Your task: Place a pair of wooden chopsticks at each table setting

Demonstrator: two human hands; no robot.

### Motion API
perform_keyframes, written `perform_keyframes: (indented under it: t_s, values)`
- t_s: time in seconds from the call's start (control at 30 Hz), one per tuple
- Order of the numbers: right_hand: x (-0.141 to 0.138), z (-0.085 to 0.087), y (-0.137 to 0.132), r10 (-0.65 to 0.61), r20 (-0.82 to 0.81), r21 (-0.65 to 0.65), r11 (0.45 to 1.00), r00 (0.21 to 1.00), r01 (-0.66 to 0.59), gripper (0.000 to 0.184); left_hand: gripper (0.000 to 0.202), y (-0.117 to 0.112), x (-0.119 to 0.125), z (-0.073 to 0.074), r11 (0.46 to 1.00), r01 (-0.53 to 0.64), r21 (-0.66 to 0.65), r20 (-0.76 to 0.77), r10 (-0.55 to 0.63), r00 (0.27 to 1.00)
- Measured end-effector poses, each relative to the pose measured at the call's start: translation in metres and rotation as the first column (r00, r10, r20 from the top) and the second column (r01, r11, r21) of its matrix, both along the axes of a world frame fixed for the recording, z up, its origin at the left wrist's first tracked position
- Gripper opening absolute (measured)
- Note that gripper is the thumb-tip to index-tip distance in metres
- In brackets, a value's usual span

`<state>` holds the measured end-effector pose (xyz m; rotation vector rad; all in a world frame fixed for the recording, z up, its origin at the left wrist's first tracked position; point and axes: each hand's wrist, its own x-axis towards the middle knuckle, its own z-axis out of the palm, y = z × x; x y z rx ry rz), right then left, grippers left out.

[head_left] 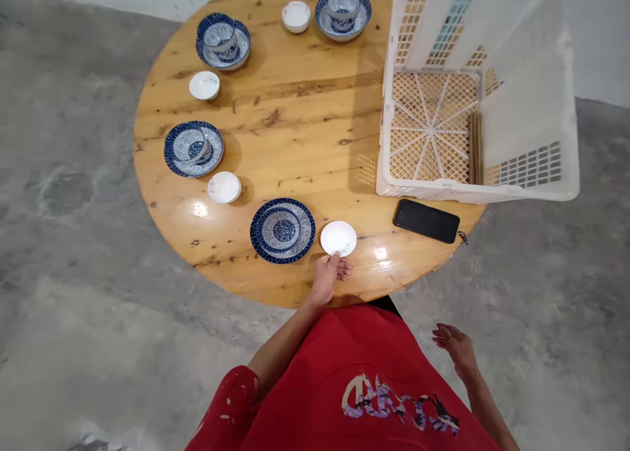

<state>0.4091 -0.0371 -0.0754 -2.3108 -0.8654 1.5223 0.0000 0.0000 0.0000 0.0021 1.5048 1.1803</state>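
Note:
My left hand [329, 277] pinches the near rim of a small white bowl [338, 236] between thumb and fingers at the table's front edge. The bowl stands upright on the wood. Just left of it, a blue-patterned bowl [280, 230] sits on a matching blue-rimmed plate [304, 246]. My right hand [455, 349] hangs over the floor by my right side, off the table, with its fingers loosely apart and nothing in them.
On the round wooden table [295, 136], several blue-patterned bowls on plates, each with a white bowl [224, 187] beside it, follow the left and far edge. A white plastic crate [531, 90] holding chopsticks [475, 149] stands at right. A black phone [427, 221] lies before it.

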Motion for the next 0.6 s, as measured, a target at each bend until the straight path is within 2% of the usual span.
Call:
perform_keyframes:
  t_s: [0.2,0.3,0.37,0.47,0.53,0.6]
  values:
    - [0.01,0.011,0.023,0.019,0.029,0.039,0.999,0.999,-0.02,0.053,0.05,0.002,0.0,0.007,0.999,-0.032,-0.03,-0.022,0.032,0.999]
    - [0.019,0.035,0.049,-0.073,0.155,0.171,0.984,0.985,0.046,0.051,0.056,0.0,-0.005,0.011,0.996,-0.047,-0.074,-0.033,0.045,0.998]
    - [0.023,0.067,0.08,-0.186,0.278,0.351,0.933,0.942,0.081,0.048,0.057,-0.003,-0.012,0.011,0.993,-0.063,-0.104,-0.068,0.057,0.996]
    - [0.017,0.137,0.14,-0.289,0.409,0.619,0.785,0.866,-0.031,0.044,0.056,-0.006,-0.024,0.007,0.994,-0.071,-0.083,-0.088,0.064,0.994]
    - [-0.001,0.189,0.186,-0.249,0.443,0.728,0.661,0.861,-0.184,0.043,0.053,-0.01,-0.029,0.006,0.991,-0.106,-0.076,-0.081,0.1,0.992]
    - [-0.029,0.232,0.234,-0.135,0.478,0.764,0.552,0.868,-0.335,0.044,0.05,-0.014,-0.031,0.007,0.981,-0.174,-0.086,-0.107,0.164,0.981]
